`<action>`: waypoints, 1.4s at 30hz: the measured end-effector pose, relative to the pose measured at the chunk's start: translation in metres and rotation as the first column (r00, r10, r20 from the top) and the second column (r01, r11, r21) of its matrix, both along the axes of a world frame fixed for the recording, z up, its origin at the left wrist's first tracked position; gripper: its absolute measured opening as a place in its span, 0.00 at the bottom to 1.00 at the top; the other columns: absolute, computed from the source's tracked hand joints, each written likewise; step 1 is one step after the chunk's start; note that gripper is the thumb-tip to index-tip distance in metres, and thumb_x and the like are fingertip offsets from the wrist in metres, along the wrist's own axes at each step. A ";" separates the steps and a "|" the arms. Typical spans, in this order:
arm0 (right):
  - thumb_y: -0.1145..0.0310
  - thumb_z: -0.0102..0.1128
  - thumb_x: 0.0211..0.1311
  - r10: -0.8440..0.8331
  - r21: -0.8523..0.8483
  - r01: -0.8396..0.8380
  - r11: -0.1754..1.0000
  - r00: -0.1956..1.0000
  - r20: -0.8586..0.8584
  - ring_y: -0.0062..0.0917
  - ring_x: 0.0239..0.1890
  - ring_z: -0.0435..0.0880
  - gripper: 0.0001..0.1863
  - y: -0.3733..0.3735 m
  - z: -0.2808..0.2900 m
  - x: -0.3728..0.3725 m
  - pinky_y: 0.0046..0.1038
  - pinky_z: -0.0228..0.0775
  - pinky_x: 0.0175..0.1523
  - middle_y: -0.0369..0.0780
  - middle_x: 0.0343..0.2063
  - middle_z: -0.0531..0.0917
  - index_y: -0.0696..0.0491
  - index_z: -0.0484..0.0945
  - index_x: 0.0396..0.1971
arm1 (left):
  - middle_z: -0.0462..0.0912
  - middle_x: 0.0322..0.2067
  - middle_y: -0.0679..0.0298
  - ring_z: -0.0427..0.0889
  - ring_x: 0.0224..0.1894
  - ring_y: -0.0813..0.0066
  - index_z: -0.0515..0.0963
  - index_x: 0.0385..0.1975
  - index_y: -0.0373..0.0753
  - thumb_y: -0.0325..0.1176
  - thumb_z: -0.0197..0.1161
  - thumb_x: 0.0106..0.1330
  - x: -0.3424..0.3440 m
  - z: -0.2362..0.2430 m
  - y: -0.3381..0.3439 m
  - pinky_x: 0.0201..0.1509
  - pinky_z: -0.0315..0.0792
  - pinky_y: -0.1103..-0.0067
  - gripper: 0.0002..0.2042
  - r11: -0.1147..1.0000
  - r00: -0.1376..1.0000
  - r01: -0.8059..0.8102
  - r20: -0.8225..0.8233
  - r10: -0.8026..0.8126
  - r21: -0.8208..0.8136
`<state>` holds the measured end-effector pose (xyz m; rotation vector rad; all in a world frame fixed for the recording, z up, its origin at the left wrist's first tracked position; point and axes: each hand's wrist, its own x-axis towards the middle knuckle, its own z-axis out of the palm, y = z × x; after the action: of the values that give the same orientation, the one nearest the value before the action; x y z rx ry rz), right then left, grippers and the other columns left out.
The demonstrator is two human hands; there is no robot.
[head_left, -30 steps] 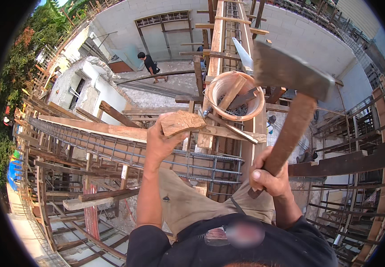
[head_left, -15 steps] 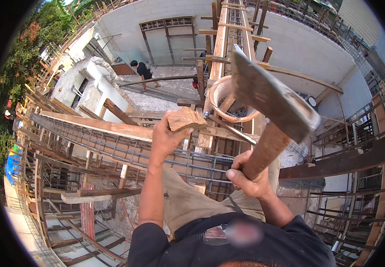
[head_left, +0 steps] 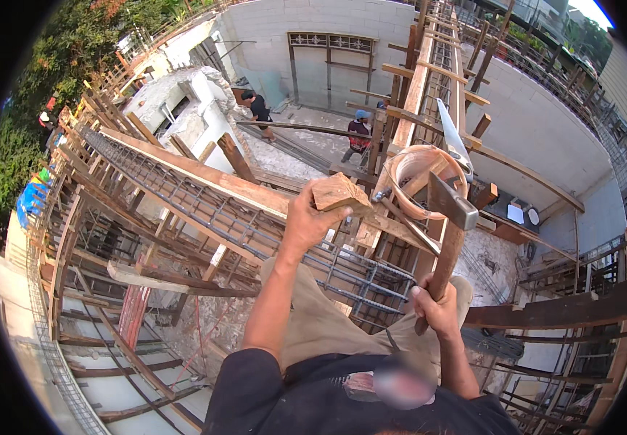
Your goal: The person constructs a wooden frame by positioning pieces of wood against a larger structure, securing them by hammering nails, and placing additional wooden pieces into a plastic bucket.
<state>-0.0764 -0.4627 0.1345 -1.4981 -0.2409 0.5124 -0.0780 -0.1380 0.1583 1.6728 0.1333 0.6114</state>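
My left hand (head_left: 306, 230) is closed around a rough-cut block of wood (head_left: 339, 193), its split end facing up. How far the wood extends below my fingers is hidden. In my right hand (head_left: 438, 310) is the wooden handle of a hatchet (head_left: 450, 254), its steel head raised in front of the bucket's near right side. That round orange-brown bucket (head_left: 402, 163) stands just beyond both hands, with a piece of wood inside it. Beside the bucket, a handsaw (head_left: 452, 134) leans with its pale blade pointing up and away.
Steel rebar cages (head_left: 360, 279) run in timber formwork below my hands and off to the left. A long formwork beam (head_left: 416, 94) stretches ahead. Two people (head_left: 357, 138) are on the lower floor. Open drops between timbers lie on both sides.
The hatchet has come down and away from the camera, its head now smaller in view against the bucket. My left hand keeps hold of the wood. The whole view has shifted, revealing the handsaw.
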 end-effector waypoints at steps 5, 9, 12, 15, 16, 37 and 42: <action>0.71 0.66 0.64 -0.069 -0.223 0.079 0.972 0.996 0.050 0.13 0.16 0.73 0.10 -0.053 -0.027 -0.019 0.21 0.65 0.20 0.32 0.17 0.76 0.56 0.73 0.31 | 0.88 0.45 0.56 0.85 0.48 0.75 0.78 0.53 0.30 0.35 0.82 0.54 -0.049 0.029 -0.001 0.54 0.79 0.75 0.29 0.983 0.979 -0.184 0.092 0.181 0.023; 0.69 0.68 0.61 0.017 -0.366 -0.072 0.928 0.989 -0.150 0.16 0.19 0.74 0.11 -0.060 -0.052 -0.044 0.24 0.67 0.24 0.33 0.19 0.76 0.57 0.74 0.34 | 0.83 0.50 0.49 0.85 0.52 0.63 0.71 0.59 0.29 0.33 0.78 0.55 -0.091 0.029 0.007 0.57 0.79 0.69 0.33 0.969 0.914 -0.143 0.347 0.208 -0.202; 0.67 0.70 0.59 0.056 -0.448 -0.091 0.889 0.994 -0.089 0.19 0.23 0.75 0.13 -0.073 -0.084 -0.056 0.28 0.69 0.30 0.34 0.20 0.77 0.59 0.76 0.34 | 0.83 0.50 0.45 0.85 0.50 0.58 0.67 0.61 0.29 0.35 0.76 0.53 -0.112 0.030 0.013 0.58 0.78 0.65 0.36 0.954 0.940 -0.228 0.211 0.268 -0.197; 0.65 0.72 0.57 0.083 -0.529 -0.099 0.843 0.995 -0.054 0.20 0.26 0.74 0.15 -0.064 -0.070 -0.054 0.30 0.70 0.35 0.34 0.20 0.77 0.59 0.78 0.33 | 0.82 0.48 0.45 0.85 0.48 0.57 0.65 0.63 0.31 0.36 0.77 0.51 -0.114 0.032 0.011 0.57 0.79 0.63 0.40 0.958 0.928 -0.223 0.263 0.266 -0.182; 0.64 0.72 0.58 0.083 -0.469 -0.084 0.879 0.996 -0.024 0.19 0.26 0.75 0.15 -0.062 -0.070 -0.055 0.29 0.70 0.34 0.34 0.20 0.78 0.59 0.78 0.34 | 0.82 0.46 0.45 0.85 0.47 0.56 0.64 0.63 0.35 0.40 0.76 0.52 -0.118 0.035 0.011 0.55 0.79 0.63 0.39 0.958 0.918 -0.243 0.283 0.277 -0.150; 0.72 0.61 0.67 -0.025 -0.069 0.011 0.998 0.977 -0.210 0.20 0.15 0.71 0.15 -0.032 -0.087 -0.060 0.25 0.69 0.20 0.35 0.19 0.71 0.58 0.66 0.47 | 0.82 0.41 0.46 0.84 0.45 0.55 0.71 0.56 0.30 0.43 0.68 0.61 -0.150 0.041 0.038 0.51 0.80 0.61 0.29 0.938 0.877 -0.199 0.374 0.300 -0.284; 0.70 0.63 0.68 0.099 -0.280 -0.144 0.949 0.981 -0.168 0.15 0.15 0.71 0.15 -0.003 -0.074 -0.052 0.21 0.63 0.20 0.33 0.20 0.73 0.59 0.71 0.48 | 0.81 0.40 0.46 0.83 0.43 0.54 0.72 0.54 0.29 0.45 0.67 0.62 -0.156 0.040 0.042 0.49 0.79 0.61 0.28 0.930 0.879 -0.203 0.362 0.311 -0.305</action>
<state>-0.1281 -0.4661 0.0608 -1.7271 -0.1428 0.7854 -0.2343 -0.0956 0.1983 1.2521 0.1319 1.0873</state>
